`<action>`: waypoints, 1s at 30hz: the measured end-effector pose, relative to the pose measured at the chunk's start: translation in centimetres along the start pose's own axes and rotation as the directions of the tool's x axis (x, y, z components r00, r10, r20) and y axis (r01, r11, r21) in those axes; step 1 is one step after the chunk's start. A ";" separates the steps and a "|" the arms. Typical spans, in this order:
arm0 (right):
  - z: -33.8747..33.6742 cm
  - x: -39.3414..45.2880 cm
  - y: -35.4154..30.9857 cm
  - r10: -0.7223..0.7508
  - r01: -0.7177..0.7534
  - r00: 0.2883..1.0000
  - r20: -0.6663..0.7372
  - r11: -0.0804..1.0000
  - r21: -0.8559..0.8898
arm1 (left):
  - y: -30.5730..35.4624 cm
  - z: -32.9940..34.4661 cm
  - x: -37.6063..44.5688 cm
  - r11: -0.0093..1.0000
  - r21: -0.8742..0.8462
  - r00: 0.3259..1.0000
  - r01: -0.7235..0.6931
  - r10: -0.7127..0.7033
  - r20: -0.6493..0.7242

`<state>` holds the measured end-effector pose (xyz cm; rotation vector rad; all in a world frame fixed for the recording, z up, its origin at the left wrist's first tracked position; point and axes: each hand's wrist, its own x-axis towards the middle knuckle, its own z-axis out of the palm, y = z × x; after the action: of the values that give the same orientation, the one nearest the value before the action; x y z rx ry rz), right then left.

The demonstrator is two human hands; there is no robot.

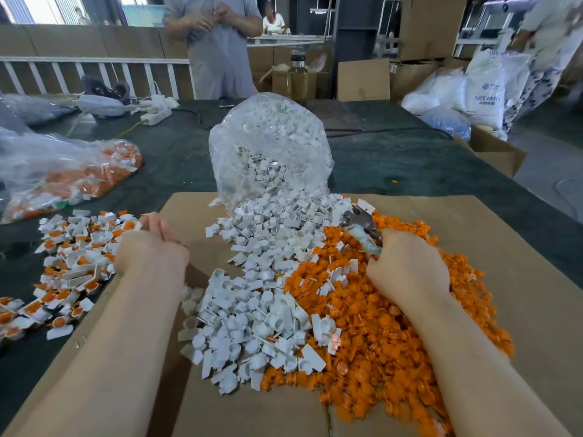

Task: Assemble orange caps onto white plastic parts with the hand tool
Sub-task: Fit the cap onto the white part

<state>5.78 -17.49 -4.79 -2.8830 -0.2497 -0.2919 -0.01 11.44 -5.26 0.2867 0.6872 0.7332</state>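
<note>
Right hand [407,266] grips hand tool [362,228], nose pointing up-left; left hand [154,247] relaxed.

There is one view only, from the camera on my head, looking forward and down over my own forearms. My left hand [151,250] and right hand [407,266] sit close below it, above the cardboard sheet [473,234] on the table [176,152]. The wide lens bends the edges and also takes in the far side of the table and a person standing [217,42] there.
</note>
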 end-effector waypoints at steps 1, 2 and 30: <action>0.1 0.0 0.0 0.001 -0.001 1.000 0.012 1.000 -0.009 | 0.3 -0.5 0.0 0.999 0.038 1.000 -0.023 0.023 0.004; 0.1 0.0 -0.1 -0.002 0.003 1.000 0.019 1.000 -0.024 | 0.6 -0.7 -0.3 0.996 0.042 0.997 -0.074 0.074 -0.003; 0.5 0.8 -0.6 -0.064 0.082 0.995 -0.078 0.963 0.255 | -7.2 0.7 -7.4 -0.441 0.471 0.621 -0.764 -0.302 0.724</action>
<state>6.49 -16.65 -5.02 -2.6055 -0.3551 -0.3435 0.20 1.14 -4.63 2.6014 0.2400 0.2146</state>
